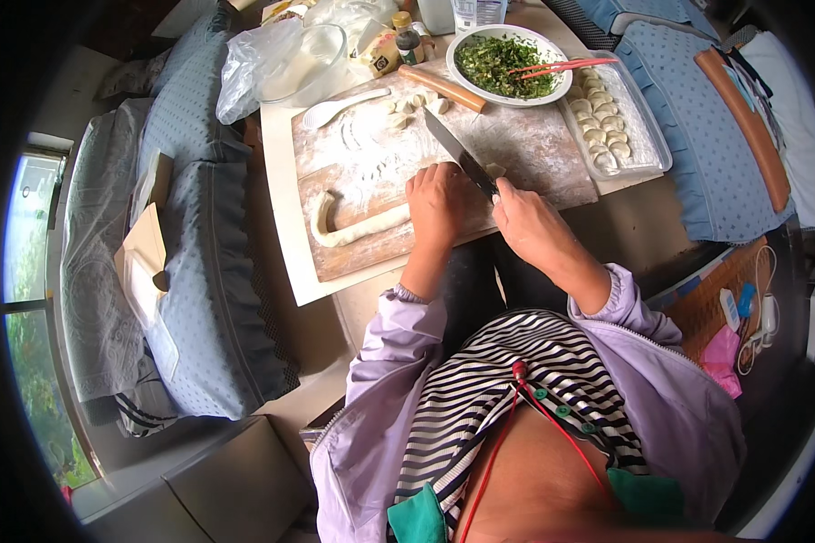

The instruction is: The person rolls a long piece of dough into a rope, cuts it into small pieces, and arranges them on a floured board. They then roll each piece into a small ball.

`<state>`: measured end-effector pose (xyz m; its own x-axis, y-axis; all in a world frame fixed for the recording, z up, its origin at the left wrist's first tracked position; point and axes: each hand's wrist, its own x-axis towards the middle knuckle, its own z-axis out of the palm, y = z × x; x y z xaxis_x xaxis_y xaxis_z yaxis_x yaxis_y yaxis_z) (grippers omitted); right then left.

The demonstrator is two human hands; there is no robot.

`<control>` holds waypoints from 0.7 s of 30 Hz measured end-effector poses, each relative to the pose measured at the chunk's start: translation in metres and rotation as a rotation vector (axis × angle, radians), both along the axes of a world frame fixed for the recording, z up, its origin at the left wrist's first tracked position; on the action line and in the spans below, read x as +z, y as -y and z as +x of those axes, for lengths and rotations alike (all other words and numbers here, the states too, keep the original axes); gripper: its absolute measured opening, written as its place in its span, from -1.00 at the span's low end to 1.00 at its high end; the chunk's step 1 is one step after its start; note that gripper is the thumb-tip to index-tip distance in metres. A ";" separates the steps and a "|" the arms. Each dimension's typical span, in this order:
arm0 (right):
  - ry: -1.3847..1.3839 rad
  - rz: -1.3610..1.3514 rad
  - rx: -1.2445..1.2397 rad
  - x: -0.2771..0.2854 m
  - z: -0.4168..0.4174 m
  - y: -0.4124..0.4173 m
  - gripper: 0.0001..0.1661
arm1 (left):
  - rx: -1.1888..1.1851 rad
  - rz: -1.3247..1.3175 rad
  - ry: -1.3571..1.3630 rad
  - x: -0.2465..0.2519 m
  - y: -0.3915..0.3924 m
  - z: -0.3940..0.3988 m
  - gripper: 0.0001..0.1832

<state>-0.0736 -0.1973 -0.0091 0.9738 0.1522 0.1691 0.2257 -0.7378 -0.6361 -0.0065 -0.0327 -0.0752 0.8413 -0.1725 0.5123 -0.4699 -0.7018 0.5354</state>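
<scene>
My right hand (533,220) grips the handle of a kitchen knife (454,144), its blade pointing away and to the left over the board. Just left of the blade, my left hand (436,203) is curled over the right end of a dough rope (370,226); the fingers hide that end. The rope lies on a floured wooden board (550,149) and bends upward at its left end. Several small cut dough pieces (401,108) lie near the board's far edge. Another small piece (494,170) sits right of the blade, partly hidden.
A wooden rolling pin (445,88) and a white plastic spoon (346,108) lie on the board. Beyond stand a bowl of chopped green filling (509,64) with red chopsticks (560,66), a glass bowl (305,64) and a sauce bottle (407,41). A tray (642,129) at right holds several dumplings.
</scene>
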 end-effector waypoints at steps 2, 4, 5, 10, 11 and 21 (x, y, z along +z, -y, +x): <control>-0.017 -0.019 0.008 0.000 0.001 0.001 -0.75 | -0.011 -0.010 -0.005 0.000 -0.001 0.000 -0.86; -0.072 -0.028 0.010 0.002 0.001 0.002 -0.72 | -0.012 -0.008 -0.012 -0.001 -0.002 0.000 -0.86; -0.117 -0.028 0.007 0.005 0.001 0.001 -0.70 | -0.015 -0.009 -0.010 -0.001 -0.002 0.000 -0.86; -0.191 -0.123 0.028 -0.009 0.015 0.002 -0.71 | -0.025 0.005 -0.021 -0.002 -0.004 -0.001 -0.82; -0.182 -0.126 0.039 -0.015 0.019 0.001 -0.74 | 0.008 0.014 -0.025 -0.002 -0.005 -0.004 -0.81; -0.031 -0.009 0.012 0.012 -0.004 -0.008 -0.69 | 0.040 -0.021 -0.045 0.008 -0.019 -0.033 -0.78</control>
<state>-0.0779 -0.1898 0.0027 0.9765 0.1656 0.1378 0.2154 -0.7407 -0.6364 -0.0391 -0.0140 -0.0671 0.8693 -0.1285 0.4773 -0.4175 -0.7079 0.5697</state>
